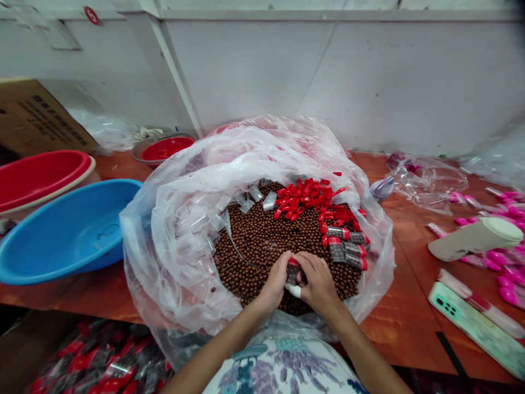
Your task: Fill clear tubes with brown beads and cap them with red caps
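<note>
Both hands (297,282) around red-capped tube (292,272)

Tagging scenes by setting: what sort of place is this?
Likely a small hand-packing workshop: a plastic-lined basin of brown beads, loose red caps, filled capped tubes. Both hands, left hand and right hand, hold one tube.

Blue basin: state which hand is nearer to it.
Left. The left hand is on the brown beads, on the side toward the blue basin; the right hand lies beyond it, farther off.

Left hand (275,282) and right hand (318,283) pressed together, fingers curled — forearms converging
</note>
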Tool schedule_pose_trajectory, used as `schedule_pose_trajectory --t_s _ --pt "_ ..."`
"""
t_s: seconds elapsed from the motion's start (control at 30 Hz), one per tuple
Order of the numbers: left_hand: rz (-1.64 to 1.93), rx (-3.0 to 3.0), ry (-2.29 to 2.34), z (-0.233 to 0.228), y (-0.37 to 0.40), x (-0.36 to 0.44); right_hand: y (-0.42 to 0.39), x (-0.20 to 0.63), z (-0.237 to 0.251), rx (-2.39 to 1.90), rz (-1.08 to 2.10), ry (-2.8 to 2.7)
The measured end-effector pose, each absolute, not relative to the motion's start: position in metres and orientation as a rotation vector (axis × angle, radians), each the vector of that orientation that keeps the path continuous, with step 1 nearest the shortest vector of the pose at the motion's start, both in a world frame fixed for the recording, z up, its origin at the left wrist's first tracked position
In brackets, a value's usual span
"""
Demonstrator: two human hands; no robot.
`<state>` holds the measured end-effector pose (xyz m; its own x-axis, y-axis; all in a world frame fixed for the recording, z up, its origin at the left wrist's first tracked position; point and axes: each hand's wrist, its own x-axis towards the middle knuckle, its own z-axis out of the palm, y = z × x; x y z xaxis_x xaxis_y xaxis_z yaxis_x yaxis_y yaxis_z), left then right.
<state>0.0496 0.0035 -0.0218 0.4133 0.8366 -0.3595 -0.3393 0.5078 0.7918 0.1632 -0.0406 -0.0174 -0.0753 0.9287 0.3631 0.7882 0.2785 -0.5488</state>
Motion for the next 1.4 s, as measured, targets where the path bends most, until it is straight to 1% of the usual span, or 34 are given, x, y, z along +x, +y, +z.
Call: schedule_pose_trajectory --t_s 0.1,0.2,0.27,0.33,0.47,0.57,0.67,0.77,0.87,1.0,1.17,1.4 --pt "0.752 0.635 0.804 -0.017 0.005 0.045 -0.042 0.169 -0.014 -1.501 0.527 -1.802" --pt "0.723 0.603 0.784 -0.010 0.010 0.038 -0.042 0.180 -0.016 -1.509 0.829 -1.458" --pt "0.696 0.618 0.783 -0.007 0.011 0.034 -0.042 0.185 -0.018 -1.526 0.951 -1.244" --pt "0.660 0.651 0.770 -0.007 0.011 0.033 -0.042 0.187 -0.019 -1.537 0.993 -1.144" --pt "0.612 0.695 0.791 -0.011 0.006 0.037 -0.045 0.177 -0.014 -1.531 0.810 -1.250" --pt "0.648 0.722 0.850 -0.011 0.004 0.039 -0.047 0.168 -0.014 -1.561 0.655 -1.425" --pt "0.689 0.763 0.870 -0.010 0.004 0.038 -0.048 0.164 -0.016 -1.635 0.557 -1.441" --pt "0.688 0.789 0.903 -0.010 0.003 0.038 -0.047 0.163 -0.014 -1.554 0.468 -1.626" --pt "0.646 0.782 0.934 -0.011 0.002 0.039 -0.047 0.163 -0.011 -1.454 0.403 -1.823" --pt "0.604 0.731 0.940 -0.010 0.002 0.042 -0.047 0.160 -0.016 -1.466 0.296 -1.884" --pt "0.751 0.769 0.958 -0.013 0.001 0.043 -0.044 0.157 -0.020 -1.425 0.226 -1.918" --pt "0.878 1.051 0.996 -0.028 -0.004 0.039 -0.046 0.156 -0.022 -1.390 0.179 -1.944"
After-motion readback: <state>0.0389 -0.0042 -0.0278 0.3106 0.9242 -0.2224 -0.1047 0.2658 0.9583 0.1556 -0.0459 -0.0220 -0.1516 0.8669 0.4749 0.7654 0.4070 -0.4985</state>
